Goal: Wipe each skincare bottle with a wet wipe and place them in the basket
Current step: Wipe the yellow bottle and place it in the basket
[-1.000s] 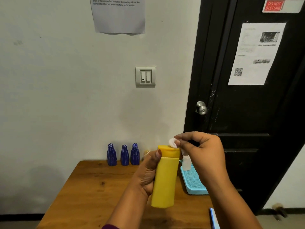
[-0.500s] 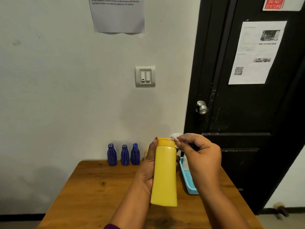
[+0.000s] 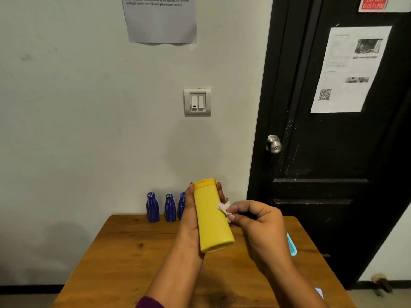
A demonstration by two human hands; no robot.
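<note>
Over wooden worktop [image 3: 124,252], left hand [image 3: 189,221] gripping yellow bottle [image 3: 211,218], right hand [image 3: 260,225] pinching wet wipe [image 3: 224,207] against its side; wiping underway, basket [image 3: 291,245] beside right hand, blue bottles [image 3: 170,207] beyond left hand seemingly waiting.

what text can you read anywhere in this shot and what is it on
"DO NOT DISTURB": red sign on the black door, its top cut by the frame edge.
"A row of skincare product bottles...": sheet on the wall, small print, the rest too blurred to trust.
Too blurred to read: the sheet on the door, which also bears a QR code.
No text shows on the yellow bottle or the blue bottles.
</note>
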